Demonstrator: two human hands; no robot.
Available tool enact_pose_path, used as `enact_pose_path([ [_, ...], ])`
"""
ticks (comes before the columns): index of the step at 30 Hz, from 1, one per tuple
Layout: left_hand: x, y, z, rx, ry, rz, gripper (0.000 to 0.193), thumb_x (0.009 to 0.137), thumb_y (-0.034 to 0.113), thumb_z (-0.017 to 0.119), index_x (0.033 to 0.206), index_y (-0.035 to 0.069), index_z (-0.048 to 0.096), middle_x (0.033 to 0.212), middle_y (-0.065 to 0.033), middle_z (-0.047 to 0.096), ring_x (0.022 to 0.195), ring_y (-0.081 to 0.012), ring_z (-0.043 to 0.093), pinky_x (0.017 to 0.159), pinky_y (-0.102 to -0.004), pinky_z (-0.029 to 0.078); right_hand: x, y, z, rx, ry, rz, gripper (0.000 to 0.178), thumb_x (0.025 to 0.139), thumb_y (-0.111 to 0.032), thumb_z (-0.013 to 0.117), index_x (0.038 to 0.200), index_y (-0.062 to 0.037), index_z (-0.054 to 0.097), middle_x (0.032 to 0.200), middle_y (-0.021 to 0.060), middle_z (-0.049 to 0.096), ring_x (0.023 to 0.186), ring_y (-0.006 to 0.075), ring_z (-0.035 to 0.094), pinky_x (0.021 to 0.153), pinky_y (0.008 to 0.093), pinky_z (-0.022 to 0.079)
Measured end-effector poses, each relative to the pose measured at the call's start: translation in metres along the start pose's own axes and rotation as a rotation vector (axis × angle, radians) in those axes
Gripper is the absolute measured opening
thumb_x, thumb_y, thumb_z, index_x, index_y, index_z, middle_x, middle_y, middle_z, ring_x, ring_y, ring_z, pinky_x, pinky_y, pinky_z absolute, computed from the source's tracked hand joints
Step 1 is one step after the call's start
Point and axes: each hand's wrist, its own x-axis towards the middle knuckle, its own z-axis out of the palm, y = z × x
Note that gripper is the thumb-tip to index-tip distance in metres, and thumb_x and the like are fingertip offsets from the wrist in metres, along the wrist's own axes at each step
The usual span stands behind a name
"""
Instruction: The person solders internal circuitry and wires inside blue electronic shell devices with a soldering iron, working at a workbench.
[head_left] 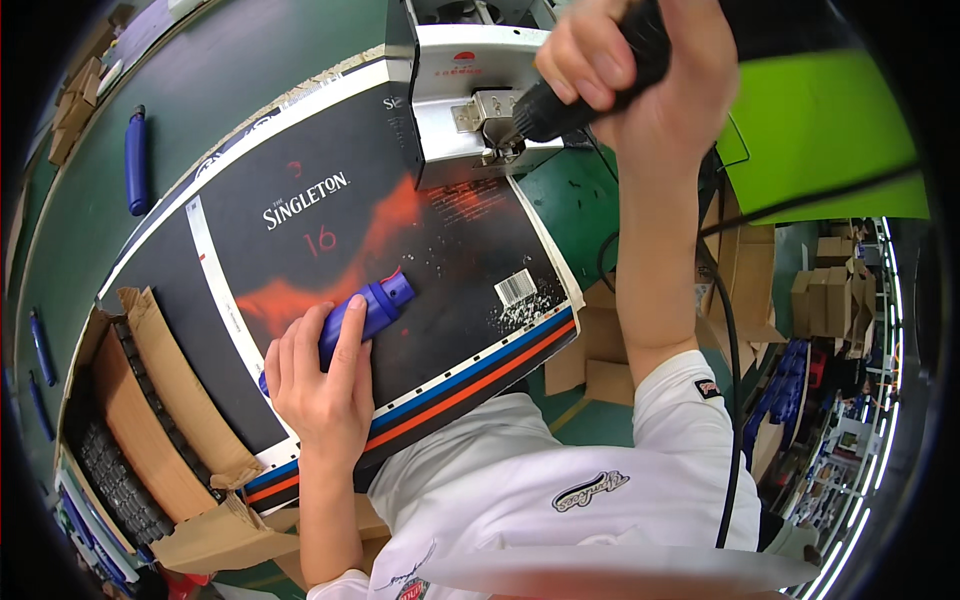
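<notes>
Gripping a blue cylindrical piece (362, 315), the left hand (318, 380) pressed it flat on the dark printed sheet (330, 230) covering the near bench. Far right, the right hand (640, 75) was closed round a black corded tool (560, 100), its nozzle touching a metal fixture (470, 110). Another blue cylinder (136, 160) lay well apart on the green table (250, 70) at far left

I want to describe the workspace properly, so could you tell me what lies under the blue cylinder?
The blue cylinder lies on a dark printed sheet. The left hand covers its lower end.
</notes>
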Motion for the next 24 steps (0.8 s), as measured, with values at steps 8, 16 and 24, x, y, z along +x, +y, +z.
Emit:
enact_pose_path([
  [8,-0.003,-0.004,-0.002,0.006,0.023,-0.044,0.045,0.074,0.009,0.074,0.119,0.013,0.070,0.108,-0.0137,0.062,0.093,-0.0293,0.061,0.084,-0.0404,0.044,0.004,0.023,-0.042,0.346,-0.588,0.081,0.049,0.098,-0.056,0.045,0.119,-0.0122,0.054,0.064,-0.0015,0.047,0.052,0.0101,0.045,0.055,0.0261,0.040],
  [16,-0.008,-0.010,0.007,0.007,0.049,-0.002,0.047,0.074,0.010,0.069,0.121,0.018,0.069,0.106,-0.0122,0.063,0.094,-0.0282,0.062,0.083,-0.0424,0.046,-0.053,0.017,0.006,0.359,-0.653,-0.128,0.053,0.095,-0.055,0.053,0.122,-0.0095,0.046,0.073,-0.0006,0.052,0.060,0.0115,0.053,0.057,0.0259,0.046],
  [24,-0.013,-0.011,0.007,0.039,0.055,0.003,0.051,0.073,0.006,0.066,0.122,0.018,0.068,0.106,-0.0136,0.063,0.094,-0.0287,0.062,0.083,-0.0423,0.047,-0.061,0.034,0.036,0.183,-0.679,-0.176,0.055,0.095,-0.062,0.048,0.121,-0.0143,0.042,0.074,-0.0006,0.052,0.057,0.0112,0.051,0.053,0.0261,0.044],
])
